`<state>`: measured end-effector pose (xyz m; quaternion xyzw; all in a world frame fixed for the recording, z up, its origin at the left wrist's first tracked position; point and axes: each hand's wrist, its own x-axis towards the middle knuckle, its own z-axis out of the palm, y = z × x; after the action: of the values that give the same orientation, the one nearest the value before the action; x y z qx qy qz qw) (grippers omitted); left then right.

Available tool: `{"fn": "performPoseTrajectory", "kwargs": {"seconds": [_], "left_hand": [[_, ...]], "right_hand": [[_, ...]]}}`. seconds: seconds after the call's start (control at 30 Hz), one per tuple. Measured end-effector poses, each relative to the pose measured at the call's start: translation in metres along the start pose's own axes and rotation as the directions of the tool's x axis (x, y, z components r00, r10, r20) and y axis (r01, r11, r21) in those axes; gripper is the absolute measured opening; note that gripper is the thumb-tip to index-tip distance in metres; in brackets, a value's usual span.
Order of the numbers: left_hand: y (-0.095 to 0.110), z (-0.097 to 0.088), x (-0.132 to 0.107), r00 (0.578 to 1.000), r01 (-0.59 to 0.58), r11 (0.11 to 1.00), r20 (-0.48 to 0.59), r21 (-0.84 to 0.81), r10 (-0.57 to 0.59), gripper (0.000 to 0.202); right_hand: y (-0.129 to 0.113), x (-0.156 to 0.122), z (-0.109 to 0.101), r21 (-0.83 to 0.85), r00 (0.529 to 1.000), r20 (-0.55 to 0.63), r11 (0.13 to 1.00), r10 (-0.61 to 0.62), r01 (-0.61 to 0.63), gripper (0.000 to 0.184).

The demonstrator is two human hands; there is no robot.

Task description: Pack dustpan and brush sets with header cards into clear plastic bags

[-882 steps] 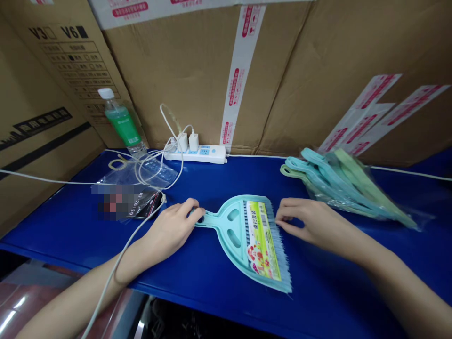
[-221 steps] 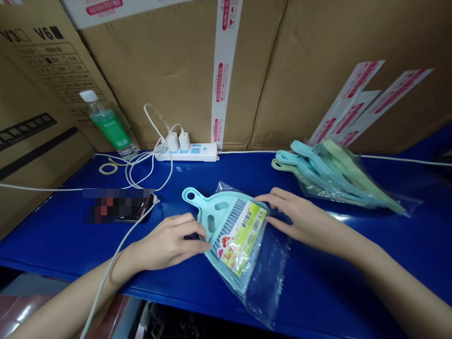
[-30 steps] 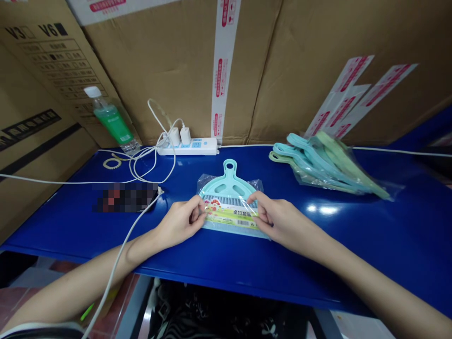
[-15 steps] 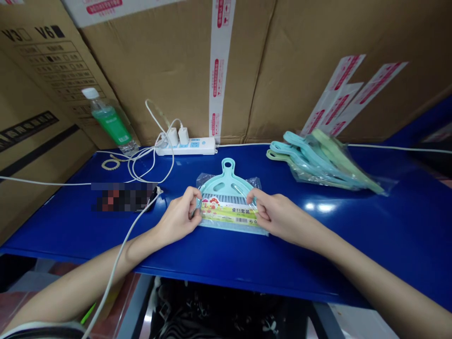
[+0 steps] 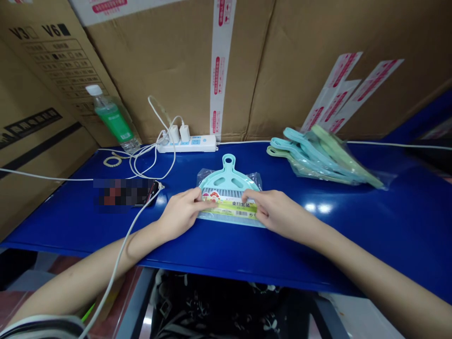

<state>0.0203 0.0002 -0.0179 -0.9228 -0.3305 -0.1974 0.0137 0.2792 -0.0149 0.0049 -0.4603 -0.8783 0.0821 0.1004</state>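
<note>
A teal mini dustpan and brush set lies in a clear plastic bag on the blue table, handle pointing away from me. A yellow-green label crosses its near end. My left hand pinches the bag's left near edge, fingertips on the label. My right hand grips the right near edge, with its index finger laid over the label. Both hands press the package down on the table.
A pile of bagged teal and green sets lies at the back right. A power strip with chargers, a green bottle, a phone and a white cable sit at the left. Cardboard boxes wall the back.
The bagged set was slid into its bag and turned handle-away earlier. In the last second my fingers have moved inward over the label along the near edge.
</note>
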Motion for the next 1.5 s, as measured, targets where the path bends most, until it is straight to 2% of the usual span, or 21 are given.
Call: {"fn": "performPoseTrajectory", "kwargs": {"seconds": [0.07, 0.2, 0.33, 0.47, 0.6, 0.77, 1.03, 1.23, 1.3, 1.5], "left_hand": [[0.002, 0.000, 0.001, 0.996, -0.085, 0.988, -0.005, 0.127, 0.086, 0.046], [0.007, -0.002, 0.006, 0.980, -0.197, 0.926, 0.033, 0.321, 0.197, 0.044], [0.010, -0.006, 0.010, 0.963, -0.268, 0.891, 0.104, 0.367, 0.247, 0.040], [0.010, -0.008, 0.015, 0.952, -0.295, 0.905, 0.169, 0.308, 0.253, 0.038], [0.009, -0.008, 0.018, 0.958, -0.274, 0.929, 0.157, 0.250, 0.240, 0.034], [0.005, -0.014, 0.018, 0.972, -0.217, 0.937, 0.151, 0.275, 0.181, 0.031], [-0.011, -0.029, 0.018, 0.973, -0.182, 0.958, 0.182, 0.221, 0.143, 0.038], [-0.029, -0.023, 0.011, 0.985, -0.137, 0.979, 0.128, 0.151, 0.119, 0.044], [-0.030, -0.022, 0.009, 0.987, -0.128, 0.983, 0.111, 0.128, 0.114, 0.045], [-0.023, -0.023, 0.008, 0.986, -0.070, 0.996, 0.153, 0.049, 0.062, 0.039]], "right_hand": [[-0.001, -0.002, 0.000, -0.074, 0.992, -0.064, 0.992, -0.105, 0.101, 0.047], [-0.005, -0.003, 0.005, -0.253, 0.938, -0.124, 0.924, -0.324, 0.286, 0.052], [-0.007, -0.004, 0.014, -0.319, 0.914, -0.125, 0.887, -0.387, 0.332, 0.050], [-0.005, -0.004, 0.019, -0.330, 0.914, -0.130, 0.886, -0.385, 0.326, 0.048], [-0.001, -0.002, 0.017, -0.322, 0.915, -0.094, 0.882, -0.392, 0.345, 0.047], [0.004, -0.003, 0.010, -0.303, 0.913, -0.101, 0.887, -0.395, 0.350, 0.044], [0.023, -0.015, -0.010, -0.224, 0.963, 0.046, 0.936, -0.267, 0.271, 0.050], [0.034, -0.021, -0.015, -0.167, 0.969, 0.065, 0.954, -0.240, 0.248, 0.043], [0.033, -0.020, -0.017, -0.146, 0.973, 0.081, 0.963, -0.217, 0.227, 0.042], [0.033, -0.013, -0.021, 0.032, 0.987, 0.103, 0.992, -0.126, 0.123, 0.035]]}}
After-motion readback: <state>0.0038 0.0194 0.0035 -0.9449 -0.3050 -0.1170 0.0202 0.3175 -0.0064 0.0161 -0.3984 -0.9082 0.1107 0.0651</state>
